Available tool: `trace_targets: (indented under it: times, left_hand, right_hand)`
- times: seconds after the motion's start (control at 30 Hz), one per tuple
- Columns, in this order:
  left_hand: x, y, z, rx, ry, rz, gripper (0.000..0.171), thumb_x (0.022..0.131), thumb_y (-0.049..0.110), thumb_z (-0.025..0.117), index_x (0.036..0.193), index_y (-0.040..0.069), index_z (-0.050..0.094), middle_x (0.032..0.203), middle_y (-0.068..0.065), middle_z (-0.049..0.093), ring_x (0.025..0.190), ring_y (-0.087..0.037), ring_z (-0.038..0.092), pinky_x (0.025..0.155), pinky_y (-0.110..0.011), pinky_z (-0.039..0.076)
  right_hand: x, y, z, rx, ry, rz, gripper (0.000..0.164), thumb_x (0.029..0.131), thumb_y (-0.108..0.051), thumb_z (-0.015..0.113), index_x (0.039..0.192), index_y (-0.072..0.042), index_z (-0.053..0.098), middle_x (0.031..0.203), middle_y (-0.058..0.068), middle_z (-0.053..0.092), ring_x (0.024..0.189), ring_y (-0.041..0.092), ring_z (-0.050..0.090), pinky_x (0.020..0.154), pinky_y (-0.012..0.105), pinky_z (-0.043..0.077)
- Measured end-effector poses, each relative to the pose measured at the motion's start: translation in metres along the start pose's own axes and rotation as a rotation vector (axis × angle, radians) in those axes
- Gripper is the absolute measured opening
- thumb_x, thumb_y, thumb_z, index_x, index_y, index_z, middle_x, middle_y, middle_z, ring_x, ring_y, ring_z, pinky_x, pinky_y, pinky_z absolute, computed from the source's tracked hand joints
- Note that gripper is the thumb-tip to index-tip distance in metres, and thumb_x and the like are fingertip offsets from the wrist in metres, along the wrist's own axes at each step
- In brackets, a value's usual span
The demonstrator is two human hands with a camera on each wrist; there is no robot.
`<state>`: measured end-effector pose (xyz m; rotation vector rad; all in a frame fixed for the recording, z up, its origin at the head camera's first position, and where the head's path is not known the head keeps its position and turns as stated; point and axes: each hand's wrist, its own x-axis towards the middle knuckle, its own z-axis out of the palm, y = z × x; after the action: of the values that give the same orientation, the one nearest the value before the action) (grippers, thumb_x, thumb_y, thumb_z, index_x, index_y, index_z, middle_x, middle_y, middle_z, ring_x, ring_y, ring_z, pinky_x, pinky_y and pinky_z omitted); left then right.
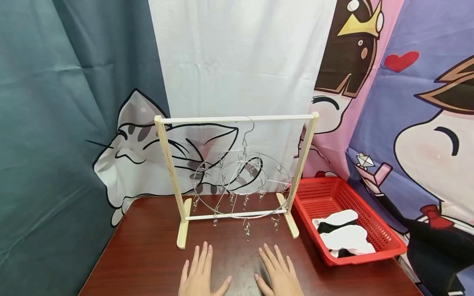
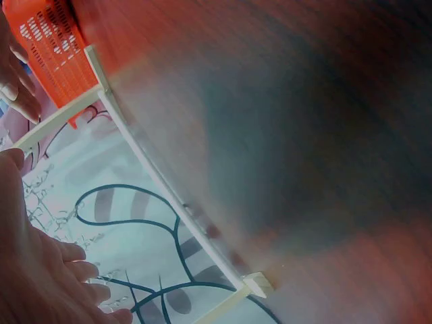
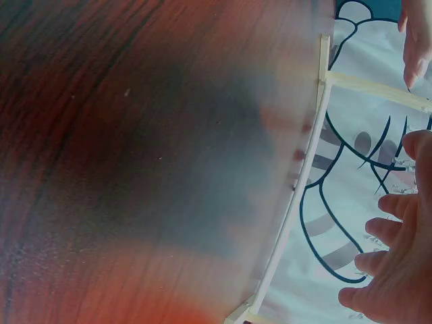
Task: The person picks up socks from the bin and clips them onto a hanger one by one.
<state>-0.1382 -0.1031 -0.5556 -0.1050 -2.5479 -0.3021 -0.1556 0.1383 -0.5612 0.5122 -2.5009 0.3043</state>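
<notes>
Both hands are held out with fingers straight and spread, near the front edge of the head view. The left hand [image 1: 200,273] and the right hand [image 1: 279,274] hold nothing and are apart from each other. Beyond them stands a wooden rack [image 1: 237,119] with a white top bar. From that bar hangs a round wire clip hanger [image 1: 242,185] by its hook, with several small metal clips around its rings. To the right, a red plastic basket [image 1: 381,230] holds white and black socks [image 1: 348,238]. Each wrist view shows its own hand above the table, partly cut off.
A dark reddish-brown table [image 1: 148,255] carries the rack and basket. Close behind it hangs a printed curtain [image 1: 240,61] with cartoon figures, continuing along the right side. The rack's feet [image 1: 182,236] stick out toward the hands.
</notes>
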Motion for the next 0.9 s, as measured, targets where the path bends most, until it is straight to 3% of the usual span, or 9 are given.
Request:
trace_targets:
  times: [0.13,0.23,0.37,0.43,0.53,0.67,0.77,0.9]
  left_hand:
    - [-0.005,-0.003,-0.001,-0.009,-0.014,-0.02,0.097,0.068,0.074,0.068,0.14,0.012,0.05,0.15,-0.003,0.045,0.14,-0.022,0.036,0.103,-0.052,0.035]
    - [-0.005,-0.002,-0.004,-0.056,-0.035,-0.034,0.09,0.072,0.069,0.069,0.14,0.012,0.051,0.148,-0.004,0.046,0.138,-0.023,0.039,0.102,-0.052,0.037]
    - [0.009,0.009,-0.017,-0.245,0.012,-0.022,0.071,0.078,0.049,0.077,0.135,0.012,0.055,0.139,-0.006,0.055,0.126,-0.025,0.052,0.097,-0.051,0.046]
    - [0.023,0.018,-0.023,-0.388,0.082,-0.01,0.062,0.079,0.036,0.08,0.131,0.011,0.058,0.133,-0.006,0.06,0.12,-0.025,0.057,0.094,-0.047,0.051]
    - [0.05,0.036,-0.027,-0.619,0.194,-0.008,0.055,0.08,0.024,0.082,0.127,0.008,0.059,0.125,-0.007,0.064,0.112,-0.024,0.062,0.083,-0.037,0.058]
    - [0.083,0.059,-0.025,-0.89,0.252,-0.052,0.042,0.084,0.017,0.078,0.12,0.005,0.061,0.116,-0.01,0.068,0.101,-0.023,0.068,0.073,-0.024,0.059]
    - [0.096,0.068,-0.023,-0.983,0.253,-0.104,0.022,0.085,0.013,0.076,0.104,0.006,0.067,0.101,-0.009,0.073,0.087,-0.018,0.072,0.071,-0.02,0.057]
    - [0.098,0.069,-0.024,-1.023,0.249,-0.158,0.007,0.085,0.01,0.075,0.088,0.006,0.07,0.084,-0.005,0.074,0.073,-0.012,0.072,0.067,-0.017,0.057]
  right_hand:
    - [-0.001,-0.003,-0.004,0.057,-0.013,0.001,0.057,0.08,-0.041,0.073,0.13,-0.017,0.062,0.139,0.002,0.056,0.129,0.03,0.049,0.092,0.06,0.045]
    - [0.011,0.001,-0.016,0.178,0.076,-0.015,0.043,0.081,-0.02,0.074,0.121,-0.009,0.064,0.131,0.008,0.061,0.119,0.03,0.057,0.088,0.056,0.05]
    - [0.059,0.021,-0.045,0.347,0.305,0.004,0.046,0.083,0.008,0.062,0.127,-0.001,0.057,0.131,0.015,0.058,0.116,0.032,0.058,0.097,0.038,0.05]
    - [0.087,0.034,-0.059,0.374,0.349,0.011,0.053,0.084,0.014,0.057,0.135,-0.002,0.052,0.139,0.015,0.051,0.122,0.032,0.054,0.101,0.032,0.046]
    - [0.117,0.052,-0.075,0.35,0.291,-0.036,0.059,0.084,0.015,0.06,0.139,-0.006,0.05,0.147,0.012,0.043,0.128,0.033,0.05,0.103,0.036,0.045]
    - [0.131,0.064,-0.082,0.34,0.219,-0.13,0.044,0.082,0.012,0.067,0.123,-0.003,0.06,0.135,0.014,0.053,0.121,0.033,0.055,0.1,0.044,0.047]
    - [0.128,0.062,-0.08,0.346,0.235,-0.144,0.028,0.084,0.008,0.068,0.109,-0.004,0.064,0.121,0.012,0.061,0.113,0.029,0.06,0.094,0.039,0.05]
    - [0.118,0.049,-0.075,0.38,0.248,-0.136,0.022,0.086,0.004,0.067,0.106,-0.006,0.065,0.112,0.007,0.062,0.105,0.021,0.061,0.089,0.028,0.05]
